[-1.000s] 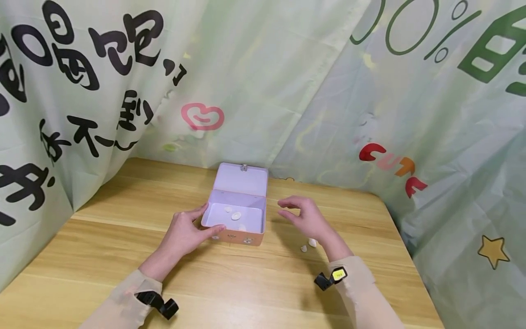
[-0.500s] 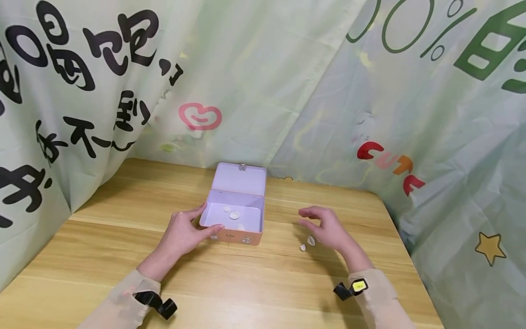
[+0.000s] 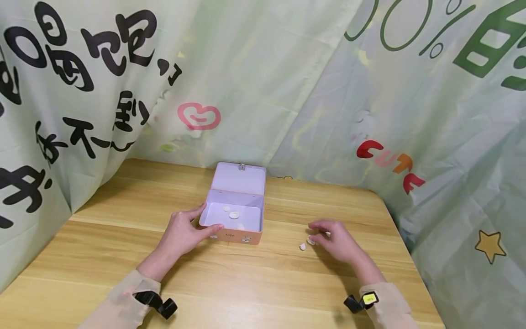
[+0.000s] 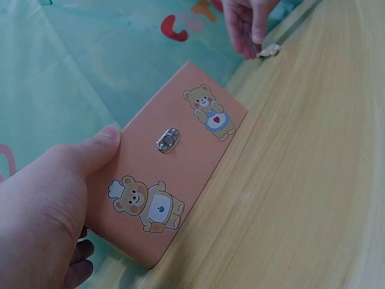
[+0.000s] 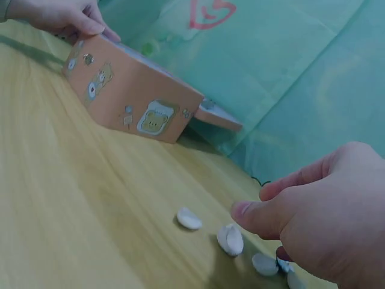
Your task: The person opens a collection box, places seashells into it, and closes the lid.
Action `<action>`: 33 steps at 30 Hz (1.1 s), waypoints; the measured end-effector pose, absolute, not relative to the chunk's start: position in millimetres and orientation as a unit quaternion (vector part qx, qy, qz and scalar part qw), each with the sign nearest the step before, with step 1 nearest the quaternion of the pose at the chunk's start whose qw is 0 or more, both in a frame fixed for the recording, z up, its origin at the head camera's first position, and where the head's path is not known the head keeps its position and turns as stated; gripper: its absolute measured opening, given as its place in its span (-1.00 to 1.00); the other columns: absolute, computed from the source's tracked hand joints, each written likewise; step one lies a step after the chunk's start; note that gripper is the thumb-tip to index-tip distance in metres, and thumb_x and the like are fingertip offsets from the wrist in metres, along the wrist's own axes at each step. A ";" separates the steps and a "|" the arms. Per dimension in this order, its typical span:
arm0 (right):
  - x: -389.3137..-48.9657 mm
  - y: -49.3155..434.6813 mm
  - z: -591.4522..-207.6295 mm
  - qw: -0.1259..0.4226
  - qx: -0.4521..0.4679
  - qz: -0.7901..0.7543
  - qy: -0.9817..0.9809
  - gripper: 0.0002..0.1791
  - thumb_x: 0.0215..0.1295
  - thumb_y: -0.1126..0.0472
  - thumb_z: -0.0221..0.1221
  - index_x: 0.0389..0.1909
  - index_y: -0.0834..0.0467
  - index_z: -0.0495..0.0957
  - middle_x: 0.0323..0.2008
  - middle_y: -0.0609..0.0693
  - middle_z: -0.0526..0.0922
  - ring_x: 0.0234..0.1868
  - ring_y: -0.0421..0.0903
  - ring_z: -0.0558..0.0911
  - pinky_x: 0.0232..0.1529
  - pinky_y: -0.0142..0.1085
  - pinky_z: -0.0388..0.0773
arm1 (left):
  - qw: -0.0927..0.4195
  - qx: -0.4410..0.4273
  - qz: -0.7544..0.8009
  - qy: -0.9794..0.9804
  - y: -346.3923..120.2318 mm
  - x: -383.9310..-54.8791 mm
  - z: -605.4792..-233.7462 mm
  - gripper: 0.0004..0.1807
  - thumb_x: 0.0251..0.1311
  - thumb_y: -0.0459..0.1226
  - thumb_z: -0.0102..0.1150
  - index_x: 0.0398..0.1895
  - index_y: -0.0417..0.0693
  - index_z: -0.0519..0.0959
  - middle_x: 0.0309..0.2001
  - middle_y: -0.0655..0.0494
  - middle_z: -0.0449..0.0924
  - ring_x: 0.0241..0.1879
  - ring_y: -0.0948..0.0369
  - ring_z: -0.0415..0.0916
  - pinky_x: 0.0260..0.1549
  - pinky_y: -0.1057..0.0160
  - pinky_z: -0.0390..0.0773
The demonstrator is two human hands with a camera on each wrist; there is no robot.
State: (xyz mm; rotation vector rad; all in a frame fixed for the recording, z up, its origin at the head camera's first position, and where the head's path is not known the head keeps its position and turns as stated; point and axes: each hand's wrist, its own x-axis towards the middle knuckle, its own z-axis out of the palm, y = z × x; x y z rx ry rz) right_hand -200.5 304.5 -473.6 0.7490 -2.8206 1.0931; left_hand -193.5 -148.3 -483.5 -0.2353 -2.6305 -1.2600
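An orange-pink tin box (image 3: 232,236) with bear pictures and a lilac inside stands on the table, its lid (image 3: 240,179) tilted back. My left hand (image 3: 184,233) grips its left front corner, thumb on the front edge and fingers at the side. Inside lie a few white shells (image 3: 234,215). To the right of the box my right hand (image 3: 339,240) hovers low over several more white shells (image 5: 230,239) on the wood, thumb and fingers bent but apart. No shell shows between its fingertips. Part of the shell group is hidden by the right hand.
The wooden table (image 3: 230,283) runs back to a printed curtain (image 3: 263,91) that hangs behind it and along both sides. A small dark clasp (image 3: 242,167) sits on the lid's top edge. Each wrist wears a black camera (image 3: 156,304).
My right hand has moved away from the box to the right and down toward the loose shells. The left hand keeps its hold on the box, and the view has shifted slightly.
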 end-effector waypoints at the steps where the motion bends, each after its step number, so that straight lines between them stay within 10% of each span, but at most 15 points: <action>1: -199.3 305.5 -475.0 0.011 0.239 0.348 -0.906 -0.68 0.35 0.36 0.42 0.09 0.36 0.71 0.03 0.17 0.76 0.05 0.12 0.72 0.08 0.05 0.66 | 0.107 -0.081 -0.429 -0.893 -148.5 -193.6 -483.5 0.17 -0.10 0.40 0.54 0.39 -0.29 0.53 0.29 -0.40 0.48 -0.74 0.35 0.00 -0.68 0.22 0.35; 33: -202.1 302.9 -484.4 0.025 0.260 0.320 -0.911 -0.74 0.42 0.29 0.38 0.07 0.26 0.71 -0.11 -0.14 0.61 -0.16 -0.20 0.57 -0.15 -0.28 0.60 | 0.112 -0.087 -0.435 -0.889 -147.7 -193.6 -482.4 0.14 -0.08 0.35 0.58 0.37 -0.32 0.53 0.25 -0.44 0.49 -0.78 0.40 -0.06 -0.74 0.26 0.33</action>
